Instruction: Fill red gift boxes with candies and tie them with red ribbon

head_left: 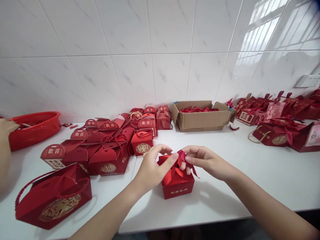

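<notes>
In front of me a small red gift box (178,186) with gold lettering stands upright on the white counter (210,213). At its top, a dark red ribbon (182,156) is bunched between my two hands. My left hand (156,165) reaches over the box's left side, its thumb pressed on the ribbon. From the right, my right hand (203,160) pinches the same ribbon between thumb and fingers. A loose ribbon tail hangs down by the box's right side. Some fingertips are hidden behind the ribbon.
Several red gift boxes (108,166) crowd the left, with a larger corded box (53,200) nearer. A red basin (35,130) stands far left beside a blurred beige shape. Behind are a cardboard box (202,121) of red ribbons and, at right, more gift boxes (275,135).
</notes>
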Demonstrator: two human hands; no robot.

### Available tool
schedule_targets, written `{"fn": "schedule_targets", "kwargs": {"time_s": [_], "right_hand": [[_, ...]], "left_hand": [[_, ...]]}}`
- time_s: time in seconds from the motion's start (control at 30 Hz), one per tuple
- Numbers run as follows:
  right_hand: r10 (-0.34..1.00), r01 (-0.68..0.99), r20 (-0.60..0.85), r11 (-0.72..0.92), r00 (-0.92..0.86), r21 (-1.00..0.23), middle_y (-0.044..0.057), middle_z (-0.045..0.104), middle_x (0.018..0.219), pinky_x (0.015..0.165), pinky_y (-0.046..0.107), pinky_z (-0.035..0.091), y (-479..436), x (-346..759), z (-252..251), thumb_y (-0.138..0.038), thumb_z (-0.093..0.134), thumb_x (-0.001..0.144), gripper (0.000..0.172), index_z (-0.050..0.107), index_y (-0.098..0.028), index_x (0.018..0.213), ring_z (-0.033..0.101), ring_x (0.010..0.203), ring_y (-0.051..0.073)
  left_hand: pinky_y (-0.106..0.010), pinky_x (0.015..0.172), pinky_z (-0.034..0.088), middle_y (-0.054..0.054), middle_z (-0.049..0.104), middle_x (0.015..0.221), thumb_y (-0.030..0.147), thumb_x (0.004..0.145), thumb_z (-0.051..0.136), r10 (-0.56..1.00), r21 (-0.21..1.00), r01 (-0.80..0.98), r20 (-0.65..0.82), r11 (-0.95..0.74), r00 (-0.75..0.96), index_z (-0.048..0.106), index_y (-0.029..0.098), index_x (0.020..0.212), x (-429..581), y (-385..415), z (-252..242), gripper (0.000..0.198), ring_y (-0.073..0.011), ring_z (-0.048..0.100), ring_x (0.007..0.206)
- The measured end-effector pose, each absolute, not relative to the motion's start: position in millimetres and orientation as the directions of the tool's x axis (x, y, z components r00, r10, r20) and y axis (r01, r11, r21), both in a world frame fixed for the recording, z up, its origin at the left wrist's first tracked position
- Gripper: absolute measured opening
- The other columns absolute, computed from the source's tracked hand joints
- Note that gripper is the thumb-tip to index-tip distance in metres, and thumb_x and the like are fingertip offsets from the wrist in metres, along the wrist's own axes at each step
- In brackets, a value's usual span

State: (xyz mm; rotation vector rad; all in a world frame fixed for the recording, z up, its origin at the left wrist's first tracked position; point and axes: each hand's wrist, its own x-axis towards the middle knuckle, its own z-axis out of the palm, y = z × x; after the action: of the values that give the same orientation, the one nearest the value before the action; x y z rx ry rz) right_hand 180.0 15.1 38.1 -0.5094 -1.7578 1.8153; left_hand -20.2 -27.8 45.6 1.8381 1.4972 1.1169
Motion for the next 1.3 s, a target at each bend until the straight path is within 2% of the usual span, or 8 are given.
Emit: {"fn": "schedule_targets", "kwargs": {"time_s": [0.3,0.43,0.6,0.8,1.0,1.1,1.2,1.3], "right_hand": [[0.767,0.113,-0.052,0.027,-0.640,-0.993,0.000,0.062,0.063,0.055,0.025,0.043,10,168,33,-0.046,0.064,0.081,0.032,0.057,-0.017,0.092,0.054,0.056,0.011],[0.788,0.183,0.043,0.195,-0.614,-0.964,0.003,0.061,0.069,0.056,0.024,0.041,9,160,30,-0.043,0.060,0.084,0.030,0.067,-0.014,0.078,0.052,0.060,0.011],[0.810,0.167,0.109,0.247,-0.576,-0.954,0.005,0.067,0.087,0.068,0.028,0.045,5,155,26,-0.039,0.057,0.085,0.025,0.069,-0.017,0.082,0.057,0.077,0.016],[0.779,0.176,0.001,0.143,-0.628,-0.974,0.005,0.069,0.079,0.062,0.026,0.045,6,154,35,-0.038,0.061,0.081,0.026,0.071,-0.015,0.077,0.058,0.068,0.015],[0.889,0.345,0.044,0.222,-0.456,-0.912,0.005,0.070,0.076,0.056,0.025,0.043,3,138,34,-0.028,0.056,0.080,0.016,0.066,-0.017,0.086,0.060,0.064,0.016],[0.877,0.473,0.167,0.393,-0.451,-0.788,0.003,0.069,0.075,0.058,0.027,0.041,0,135,36,-0.024,0.054,0.079,0.013,0.066,-0.020,0.081,0.058,0.064,0.016],[0.771,0.405,0.181,0.500,-0.610,-0.765,0.000,0.063,0.066,0.056,0.025,0.039,-3,139,40,-0.023,0.049,0.082,0.019,0.064,-0.019,0.071,0.051,0.058,0.012],[0.735,0.347,0.140,0.469,-0.664,-0.812,-0.002,0.057,0.060,0.051,0.024,0.034,-5,142,40,-0.027,0.049,0.085,0.022,0.061,-0.018,0.069,0.042,0.052,0.011]], "left_hand": [[-0.042,0.091,0.043,-0.004,0.072,0.080,0.034,0.076,0.062,0.959,0.780,0.571,0.278,-0.256,0.050,0.068,0.020,0.070,-7,-24,60,0.016,-0.0235,0.063,0.084],[-0.042,0.096,0.039,-0.005,0.070,0.097,0.036,0.078,0.061,0.930,0.753,0.575,0.367,-0.320,0.036,0.067,0.023,0.080,-14,-25,52,0.015,-0.0248,0.059,0.098],[-0.046,0.097,0.036,-0.006,0.064,0.110,0.048,0.082,0.052,0.954,0.742,0.670,0.221,-0.028,-0.204,0.061,0.024,0.094,-41,-27,28,0.028,-0.0281,0.049,0.112],[-0.028,0.069,0.046,-0.002,0.064,0.085,0.057,0.081,0.050,0.995,0.848,0.529,-0.084,0.043,0.054,0.060,0.021,0.086,-55,-25,9,0.037,-0.0183,0.059,0.080],[-0.020,0.046,0.034,0.003,0.049,0.064,0.045,0.078,0.060,0.997,0.866,0.498,0.007,-0.043,0.074,0.053,0.018,0.069,-64,-37,46,0.030,-0.0095,0.043,0.054],[-0.021,0.051,0.038,0.002,0.050,0.064,0.041,0.078,0.062,0.982,0.842,0.506,0.148,-0.189,0.121,0.054,0.018,0.067,-61,-45,78,0.026,-0.0105,0.046,0.059],[-0.027,0.063,0.047,-0.001,0.059,0.068,0.041,0.076,0.064,0.966,0.859,0.449,0.177,-0.245,0.189,0.059,0.018,0.069,-43,-34,95,0.025,-0.0150,0.056,0.068],[-0.036,0.088,0.048,-0.007,0.070,0.095,0.044,0.078,0.064,0.947,0.936,0.268,0.151,-0.230,0.284,0.067,0.019,0.096,-27,-12,89,0.031,-0.0227,0.062,0.098]]}}
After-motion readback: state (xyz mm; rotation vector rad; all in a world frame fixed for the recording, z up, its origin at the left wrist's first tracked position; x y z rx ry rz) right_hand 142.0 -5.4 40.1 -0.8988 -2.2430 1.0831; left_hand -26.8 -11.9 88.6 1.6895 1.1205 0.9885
